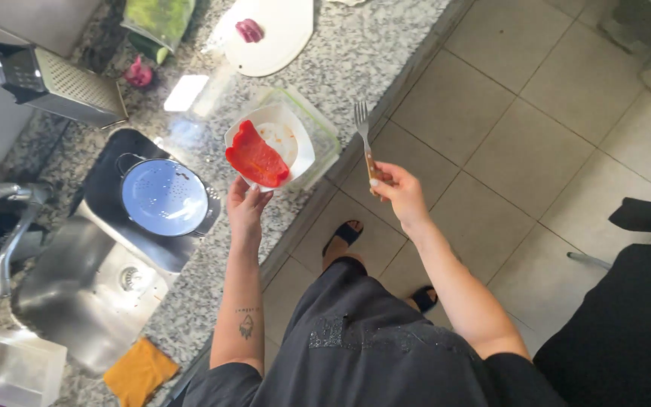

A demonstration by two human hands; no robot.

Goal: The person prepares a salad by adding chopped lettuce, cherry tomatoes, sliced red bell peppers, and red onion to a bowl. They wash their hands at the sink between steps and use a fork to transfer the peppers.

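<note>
Left hand point(246, 205) grips the white bowl point(289, 143) by its rim, right hand point(399, 190) pinches a fork point(363, 130); that 1 red pepper slab point(256, 158) looks soft and slippery.

A dark grey short-sleeved garment point(363, 354) is worn, loose over the body and reaching down to the lower legs. A patch of glittering, sequin-like trim point(333, 332) is seen on its front. Both forearms are left bare below the sleeves. A small dark tattoo point(246, 324), a short line of lettering above a little figure, is marked on the left forearm. Black open-toed sandals point(346, 232) are worn on the feet.
</note>
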